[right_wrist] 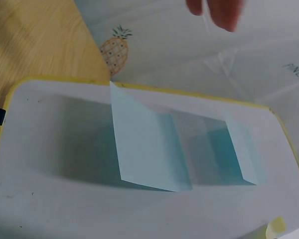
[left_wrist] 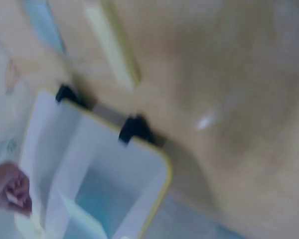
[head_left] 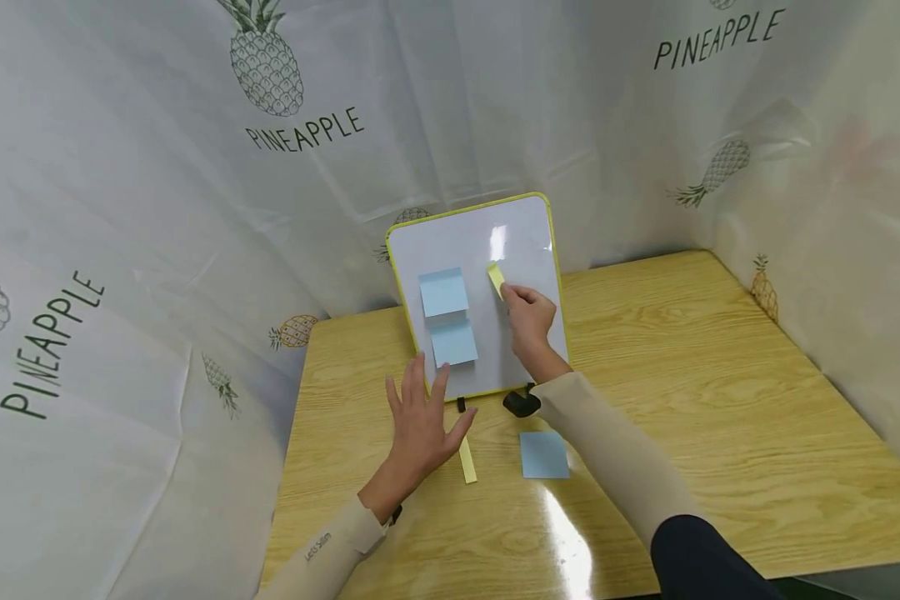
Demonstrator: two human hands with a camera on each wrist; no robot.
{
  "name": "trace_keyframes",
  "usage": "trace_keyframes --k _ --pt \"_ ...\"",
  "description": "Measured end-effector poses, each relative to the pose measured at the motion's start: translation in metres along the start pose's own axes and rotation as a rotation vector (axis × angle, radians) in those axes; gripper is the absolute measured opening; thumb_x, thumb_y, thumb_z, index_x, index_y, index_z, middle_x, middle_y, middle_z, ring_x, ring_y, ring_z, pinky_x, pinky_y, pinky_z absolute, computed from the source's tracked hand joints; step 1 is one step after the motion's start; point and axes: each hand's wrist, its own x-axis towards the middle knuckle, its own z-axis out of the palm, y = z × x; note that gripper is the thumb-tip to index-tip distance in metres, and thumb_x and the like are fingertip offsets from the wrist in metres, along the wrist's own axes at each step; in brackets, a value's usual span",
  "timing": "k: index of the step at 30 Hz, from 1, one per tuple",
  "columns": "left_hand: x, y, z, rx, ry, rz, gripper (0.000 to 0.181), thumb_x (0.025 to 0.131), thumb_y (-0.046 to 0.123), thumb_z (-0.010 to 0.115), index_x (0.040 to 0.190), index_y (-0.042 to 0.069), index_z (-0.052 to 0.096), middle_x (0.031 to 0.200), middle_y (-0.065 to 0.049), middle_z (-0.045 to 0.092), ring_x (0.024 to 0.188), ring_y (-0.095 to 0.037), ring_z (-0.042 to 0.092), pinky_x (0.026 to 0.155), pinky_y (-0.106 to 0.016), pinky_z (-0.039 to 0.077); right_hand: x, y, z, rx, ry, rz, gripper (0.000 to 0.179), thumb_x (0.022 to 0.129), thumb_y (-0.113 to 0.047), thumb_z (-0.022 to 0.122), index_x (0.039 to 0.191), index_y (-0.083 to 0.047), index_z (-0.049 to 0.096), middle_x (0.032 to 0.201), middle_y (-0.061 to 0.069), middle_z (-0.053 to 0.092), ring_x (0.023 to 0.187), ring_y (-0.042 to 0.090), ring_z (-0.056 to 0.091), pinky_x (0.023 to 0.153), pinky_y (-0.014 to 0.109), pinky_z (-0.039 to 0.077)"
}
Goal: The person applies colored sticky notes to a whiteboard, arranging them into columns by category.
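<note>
A small whiteboard (head_left: 487, 225) with a yellow frame leans upright on the table. My right hand (head_left: 531, 321) pinches the lower end of a narrow yellow sticky note (head_left: 496, 277) against the board's right half; the note's top also shows in the right wrist view (right_wrist: 276, 227). On the left half, an upper blue sticky note (head_left: 444, 292) and a lower blue sticky note (head_left: 453, 342) hang one above the other, their lower edges lifting off the surface. My left hand (head_left: 418, 425) hovers with fingers spread by the board's lower left corner, holding nothing.
A yellow sticky-note pad (head_left: 468, 461) lies on the wooden table (head_left: 682, 375), partly behind my left hand. To its right is a blue sticky-note pad (head_left: 544, 455). Black clip feet (left_wrist: 135, 128) hold the board's bottom edge. A pineapple-print curtain (head_left: 457, 100) surrounds the table.
</note>
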Motion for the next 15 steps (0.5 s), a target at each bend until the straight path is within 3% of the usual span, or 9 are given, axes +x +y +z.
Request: trace_keyframes --k 10,15 --pt "0.071 -0.016 -0.012 0.054 0.109 -0.017 0.072 0.091 0.054 0.060 0.144 0.007 0.045 0.156 -0.030 0.026 0.144 -0.046 0.027 0.103 -0.079 0.015 0.001 0.005 0.004 -0.036 0.028 -0.030 0.027 0.086 -0.029 0.078 0.098 -0.005 0.077 0.090 0.000 0.068 0.080 0.014 0.058 0.068 0.025 0.049" --pt "0.110 -0.021 -0.014 0.069 0.125 -0.056 0.073 0.090 0.051 0.064 0.146 0.007 0.044 0.158 -0.030 0.022 0.145 -0.047 0.024 0.106 -0.078 0.011 0.002 0.007 0.004 -0.060 0.011 -0.032 0.027 0.086 -0.029 0.078 0.099 -0.005 0.077 0.091 0.000 0.069 0.079 0.014 0.059 0.068 0.025 0.049"
